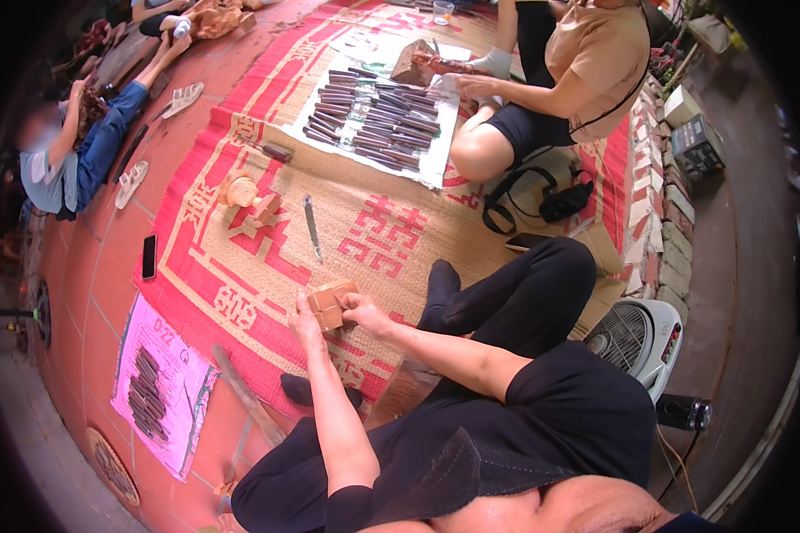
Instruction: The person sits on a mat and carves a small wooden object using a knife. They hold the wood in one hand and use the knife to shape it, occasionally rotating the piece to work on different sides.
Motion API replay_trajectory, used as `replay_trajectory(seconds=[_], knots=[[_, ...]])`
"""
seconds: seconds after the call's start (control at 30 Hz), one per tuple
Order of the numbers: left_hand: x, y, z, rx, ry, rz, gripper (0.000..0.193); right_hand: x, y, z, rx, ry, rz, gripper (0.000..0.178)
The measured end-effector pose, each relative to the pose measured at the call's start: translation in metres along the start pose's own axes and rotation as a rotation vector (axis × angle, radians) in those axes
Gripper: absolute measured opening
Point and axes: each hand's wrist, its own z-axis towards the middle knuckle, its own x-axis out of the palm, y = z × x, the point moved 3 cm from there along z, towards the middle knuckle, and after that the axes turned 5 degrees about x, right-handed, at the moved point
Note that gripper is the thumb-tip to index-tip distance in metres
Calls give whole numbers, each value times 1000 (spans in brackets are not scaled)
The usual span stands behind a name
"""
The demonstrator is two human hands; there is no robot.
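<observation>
Between my two hands is a small light-brown wooden block with lines crossing its faces, held above the mat. My left hand grips its left side, the thumb up along the edge. Bent fingers of my right hand close on the block's right side; whether they also hold something small I cannot make out. Beyond the block, a metal-bladed tool lies on the woven mat. Left of that tool sits a pale carved wooden piece, with a short dark-handled object farther off.
Rows of dark-handled tools lie on a white sheet, beside a seated co-worker handling reddish wood. More tools rest on a pink sheet at left, near a phone and a wooden stick. A fan stands at right.
</observation>
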Motion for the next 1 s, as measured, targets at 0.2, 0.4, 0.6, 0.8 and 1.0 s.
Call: replay_trajectory(seconds=[0.2, 0.4, 0.6, 0.8, 1.0], knots=[[6, -17, -6, -54, -9, 18, 46, -14, 9, -6, 35, -68, 26, 11], [10, -17, -7, -72, 3, 20, 46, -9, 14, 10, -50, -53, -35, 10], [6, -13, -6, -56, 18, -21, 47, 0, 1, -7, 49, 61, 32, 16], [7, -14, -5, -34, -4, 43, 47, -11, 5, 21, -102, -110, 18, 16], [6, -19, -9, -32, -3, 31, 47, -8, 14, 11, 27, 8, -41, 15]])
